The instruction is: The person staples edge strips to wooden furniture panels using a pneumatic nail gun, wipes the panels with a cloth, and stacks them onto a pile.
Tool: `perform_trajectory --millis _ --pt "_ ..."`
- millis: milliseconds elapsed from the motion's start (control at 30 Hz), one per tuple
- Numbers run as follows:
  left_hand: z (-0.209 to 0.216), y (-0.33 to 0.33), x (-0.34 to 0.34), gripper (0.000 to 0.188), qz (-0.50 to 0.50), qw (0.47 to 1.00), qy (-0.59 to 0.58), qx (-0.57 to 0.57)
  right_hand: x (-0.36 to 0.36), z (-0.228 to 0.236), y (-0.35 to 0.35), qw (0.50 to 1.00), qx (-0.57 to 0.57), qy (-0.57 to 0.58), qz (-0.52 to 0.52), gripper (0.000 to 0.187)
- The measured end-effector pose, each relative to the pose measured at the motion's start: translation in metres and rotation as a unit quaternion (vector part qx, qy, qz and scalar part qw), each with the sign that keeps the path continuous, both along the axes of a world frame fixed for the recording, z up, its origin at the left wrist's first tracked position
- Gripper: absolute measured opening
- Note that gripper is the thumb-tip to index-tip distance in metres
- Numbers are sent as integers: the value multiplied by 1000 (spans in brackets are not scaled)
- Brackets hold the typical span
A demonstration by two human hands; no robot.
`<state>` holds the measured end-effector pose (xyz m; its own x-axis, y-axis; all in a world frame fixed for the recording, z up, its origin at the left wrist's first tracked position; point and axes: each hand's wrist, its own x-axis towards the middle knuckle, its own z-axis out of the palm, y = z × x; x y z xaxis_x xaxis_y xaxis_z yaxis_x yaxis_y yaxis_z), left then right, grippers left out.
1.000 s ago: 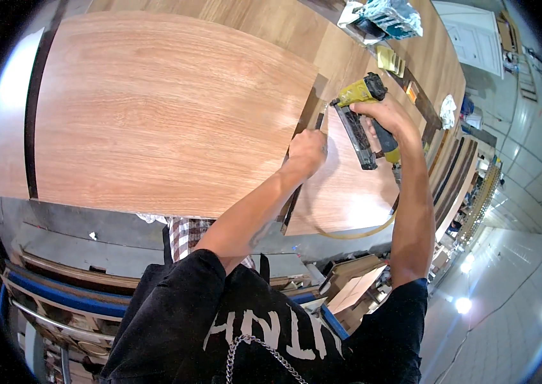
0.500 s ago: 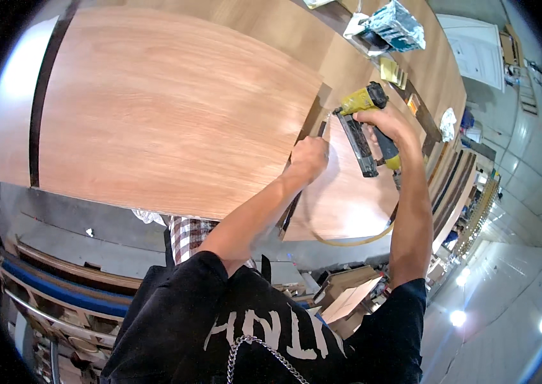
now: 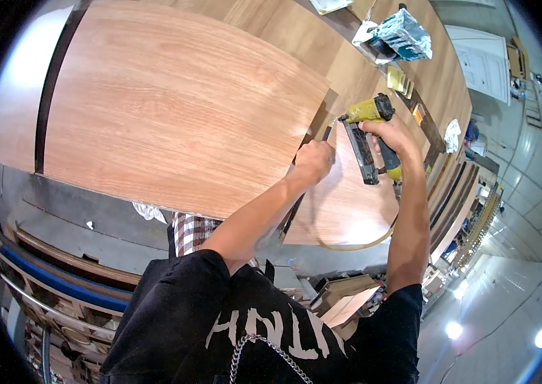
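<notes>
"Teal and white crust coats the boxy container [image 3: 406, 36] beyond your right hand [image 3: 394, 136]. Any contents?"

"They can't be made out from this angle. Yellow pads [image 3: 400, 81] lie between that container and your right fingers."

"And your edges and room?"

"The large wood-grain panel [image 3: 188, 109] spreads left of your left hand [image 3: 314, 160], its right edge just beside your knuckles. Its bare surface gives you open room on that side. To the right of your left fingers lies the smaller panel [image 3: 354, 208], with a tan hose [image 3: 364, 246] curving by its near edge, closer to you than both hands."

"Your fingers?"

"Your right ones are wrapped round the dark handle of the yellow nail gun [image 3: 362, 111]; its nose sits just beyond your left fingers. Those are curled in, and a dark strip [image 3: 328, 132] juts past them. Whether they're clamped on it, I can't tell."
</notes>
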<state>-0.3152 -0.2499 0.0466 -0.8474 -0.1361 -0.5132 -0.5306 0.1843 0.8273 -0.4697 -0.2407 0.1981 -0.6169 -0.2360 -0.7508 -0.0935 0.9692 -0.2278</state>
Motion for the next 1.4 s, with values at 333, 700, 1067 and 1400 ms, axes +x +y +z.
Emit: perform_trajectory --millis 333,700,1067,1400 --pt "-17 9 -6 21 -21 997 -24 -67 -16 -10 -11 999 -11 -23 32 21" --pt "18 9 -1 23 -14 992 -70 -108 1 -12 105 978 -203 44 -26 22" --pt "-52 51 66 18 281 939 155 -127 106 35 511 881 -378 29 -284 14" --pt "-17 143 265 44 315 919 1 -236 19 -38 576 874 -26 416 -248 59"
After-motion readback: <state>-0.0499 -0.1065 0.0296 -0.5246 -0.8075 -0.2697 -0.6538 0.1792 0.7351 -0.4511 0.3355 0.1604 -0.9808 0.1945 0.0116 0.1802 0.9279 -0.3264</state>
